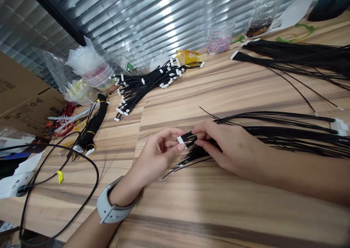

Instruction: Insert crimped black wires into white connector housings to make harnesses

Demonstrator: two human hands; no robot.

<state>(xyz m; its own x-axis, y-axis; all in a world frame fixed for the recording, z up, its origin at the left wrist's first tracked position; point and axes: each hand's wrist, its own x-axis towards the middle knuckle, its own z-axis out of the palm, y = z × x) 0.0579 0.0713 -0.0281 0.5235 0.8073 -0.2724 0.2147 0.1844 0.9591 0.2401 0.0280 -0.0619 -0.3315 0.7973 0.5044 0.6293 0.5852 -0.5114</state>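
My left hand point(158, 151) pinches a small white connector point(181, 140) between thumb and fingers. My right hand point(221, 146) pinches the thin black wires point(191, 136) that run into that connector. Under both hands lies a loose bundle of black wires point(287, 133) with bare metal tips point(175, 167), stretching right across the wooden table point(218, 211). A grey watch point(109, 208) is on my left wrist.
A heap of finished black wires with white connectors point(147, 84) lies at the back left. More black wire bundles point(295, 55) lie back right. Plastic tubs point(93, 71), a jar of rubber bands point(220, 36), a bottle point(262, 11), a tied bundle point(93, 128) and a black cable point(68, 189) sit around.
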